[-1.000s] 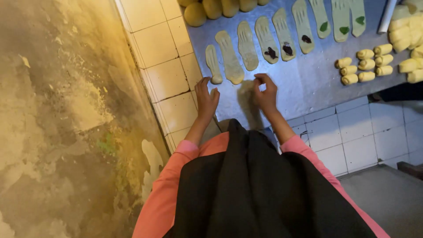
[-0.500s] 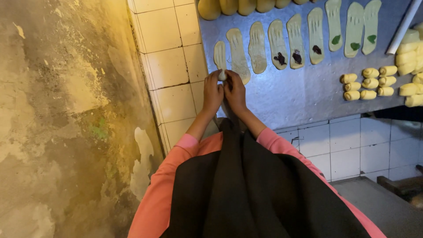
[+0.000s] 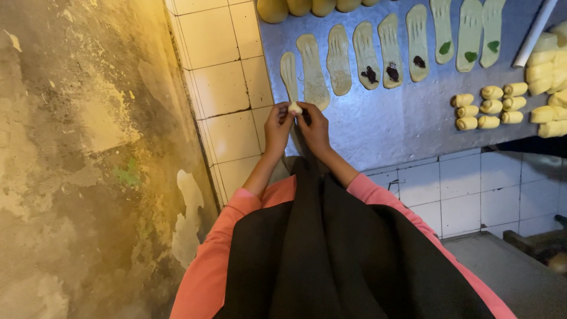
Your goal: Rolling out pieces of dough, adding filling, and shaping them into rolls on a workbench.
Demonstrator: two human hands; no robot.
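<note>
Both hands meet at the near end of a narrow flattened dough strip (image 3: 289,74) on the metal worktop (image 3: 384,127). My left hand (image 3: 278,125) and my right hand (image 3: 313,127) pinch the strip's rolled-up end (image 3: 294,108) between their fingertips. Several more flattened dough strips (image 3: 339,59) lie side by side to the right. Three of them carry a dark filling (image 3: 392,72). Greenish strips (image 3: 469,35) with green filling lie further right.
Small rolled dough pieces (image 3: 487,106) sit in rows at the right, with larger rolls (image 3: 546,112) beyond. Round dough balls (image 3: 295,7) line the far edge. A white rod (image 3: 531,35) leans at the right. White tiles (image 3: 224,94) edge the counter, above a stained concrete floor (image 3: 77,177).
My hands came together from resting apart on the worktop and moved left to the narrowest strip. They now pinch and roll its near end.
</note>
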